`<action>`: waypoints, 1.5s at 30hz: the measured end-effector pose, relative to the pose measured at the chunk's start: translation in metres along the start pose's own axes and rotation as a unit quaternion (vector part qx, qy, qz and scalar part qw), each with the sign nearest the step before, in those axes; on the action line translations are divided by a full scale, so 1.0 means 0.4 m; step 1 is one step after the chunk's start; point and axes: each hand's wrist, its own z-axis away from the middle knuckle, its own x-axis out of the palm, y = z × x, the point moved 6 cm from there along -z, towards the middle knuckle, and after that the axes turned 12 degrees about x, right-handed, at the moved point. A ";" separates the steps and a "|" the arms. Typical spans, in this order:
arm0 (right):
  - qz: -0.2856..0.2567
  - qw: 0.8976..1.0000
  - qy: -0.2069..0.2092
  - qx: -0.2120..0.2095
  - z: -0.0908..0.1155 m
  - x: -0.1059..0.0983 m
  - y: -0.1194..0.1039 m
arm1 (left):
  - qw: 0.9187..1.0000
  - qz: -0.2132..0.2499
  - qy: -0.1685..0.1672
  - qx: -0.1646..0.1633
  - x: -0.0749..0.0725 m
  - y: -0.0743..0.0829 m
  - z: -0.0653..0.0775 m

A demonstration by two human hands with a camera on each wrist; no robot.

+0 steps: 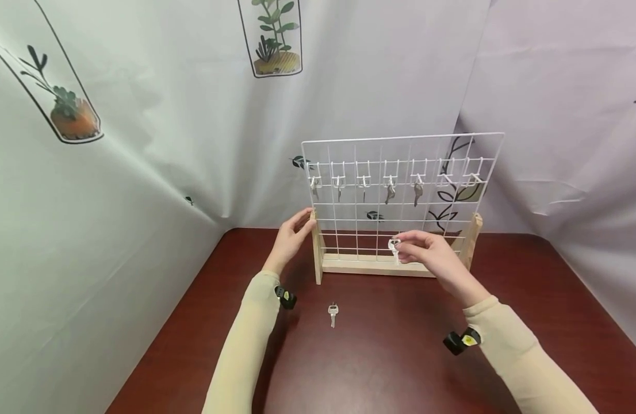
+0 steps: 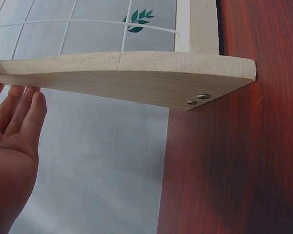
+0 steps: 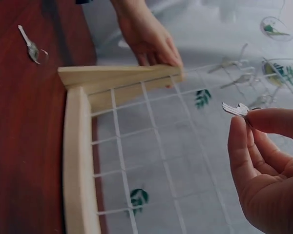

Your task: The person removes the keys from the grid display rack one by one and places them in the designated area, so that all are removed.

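A white wire grid rack (image 1: 367, 219) stands on the table in a wooden frame. My left hand (image 1: 289, 238) holds the upper end of its left wooden upright (image 1: 317, 253), with fingers (image 2: 31, 114) against the outer face in the left wrist view. In front of the grid's lower part, my right hand (image 1: 434, 259) pinches a silver key (image 1: 394, 246) between thumb and fingertips. The right wrist view shows this key (image 3: 235, 109) apart from the wires. Another key (image 1: 333, 310) with a small ring lies on the table before the rack.
White hooks (image 1: 444, 179) line the grid's upper part. Keys (image 1: 418, 192) hang from several of them; the two rightmost hooks show none. The dark red table (image 1: 380, 345) ends at a pale patterned curtain (image 1: 256, 172) behind and at the sides.
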 end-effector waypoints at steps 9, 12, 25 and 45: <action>-0.053 0.998 -0.043 0.012 -0.029 0.056 0.075 | 1.000 -0.005 -0.003 0.001 0.001 0.000 -0.007; -0.053 0.997 -0.060 0.022 -0.039 0.075 0.100 | 1.000 -0.003 -0.002 0.003 0.001 -0.001 -0.009; -0.030 0.991 -0.113 0.071 -0.075 0.157 0.204 | 1.000 0.005 -0.005 0.003 0.009 -0.001 -0.023; 0.013 0.976 -0.168 0.137 -0.090 0.264 0.309 | 1.000 -0.012 -0.022 -0.001 0.001 0.095 -0.001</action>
